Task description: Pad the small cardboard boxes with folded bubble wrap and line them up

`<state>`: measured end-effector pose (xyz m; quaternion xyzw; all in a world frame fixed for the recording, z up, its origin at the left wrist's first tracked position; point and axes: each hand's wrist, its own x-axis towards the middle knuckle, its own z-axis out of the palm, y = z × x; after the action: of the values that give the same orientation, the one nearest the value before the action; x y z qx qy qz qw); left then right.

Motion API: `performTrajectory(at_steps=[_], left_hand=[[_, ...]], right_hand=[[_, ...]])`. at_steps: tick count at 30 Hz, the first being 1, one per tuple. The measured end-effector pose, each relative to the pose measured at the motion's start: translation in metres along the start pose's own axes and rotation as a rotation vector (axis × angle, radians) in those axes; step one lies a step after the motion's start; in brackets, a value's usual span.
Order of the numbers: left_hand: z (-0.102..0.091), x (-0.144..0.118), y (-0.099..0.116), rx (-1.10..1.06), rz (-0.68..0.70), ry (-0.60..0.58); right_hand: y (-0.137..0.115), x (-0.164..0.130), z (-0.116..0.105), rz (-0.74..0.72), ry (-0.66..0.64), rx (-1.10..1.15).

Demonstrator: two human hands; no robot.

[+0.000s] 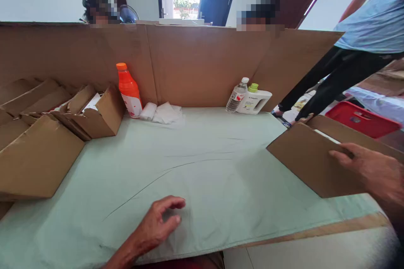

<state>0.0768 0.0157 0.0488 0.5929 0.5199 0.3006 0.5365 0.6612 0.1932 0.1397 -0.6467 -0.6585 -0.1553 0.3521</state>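
Note:
My left hand point(158, 222) hovers low over the near part of the green-covered table point(202, 185). Its thumb and fingers curve apart with nothing between them. At the right, my right hand point(369, 168) is on the near wall of an open cardboard box point(306, 162), thumb against the outside and fingers at the rim. This box sits at the table's right edge, slightly tilted in view. A strip of something white point(327, 136) shows inside it; the rest of its contents is hidden.
Several cardboard boxes point(47, 157) stand at the left. Along a cardboard screen point(202, 65) are an orange bottle point(128, 88), crumpled white plastic point(166, 113), a clear bottle point(236, 96) and a white jug point(252, 101). A person point(372, 25) stands beyond, near a red crate point(360, 119).

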Motion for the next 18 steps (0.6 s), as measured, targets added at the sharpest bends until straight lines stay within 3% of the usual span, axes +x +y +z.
performTrajectory(at_steps=[2, 5, 9, 11, 14, 16, 18], left_hand=[[-0.023, -0.002, -0.006, -0.052, -0.039, 0.109], [-0.04, -0.005, -0.021, -0.088, -0.073, 0.193], [-0.041, -0.004, -0.029, -0.062, -0.038, 0.275], [-0.038, -0.001, -0.026, -0.014, 0.016, 0.343], [-0.039, 0.004, -0.019, 0.049, 0.075, 0.424], [-0.041, 0.008, -0.018, 0.048, 0.088, 0.448], [-0.041, 0.014, -0.018, 0.015, 0.088, 0.452]], right_hand=[[-0.035, -0.006, 0.007, -0.053, -0.049, -0.115], [-0.121, -0.017, 0.017, -0.239, -0.137, -0.192], [-0.246, -0.029, 0.024, -0.507, -0.265, -0.028], [-0.29, -0.033, 0.019, -0.615, -0.305, 0.127], [-0.311, -0.034, 0.011, -0.567, -0.183, 0.332], [-0.3, -0.037, 0.016, -0.33, -0.07, 0.436], [-0.278, -0.045, 0.036, 0.028, -0.038, 0.571]])
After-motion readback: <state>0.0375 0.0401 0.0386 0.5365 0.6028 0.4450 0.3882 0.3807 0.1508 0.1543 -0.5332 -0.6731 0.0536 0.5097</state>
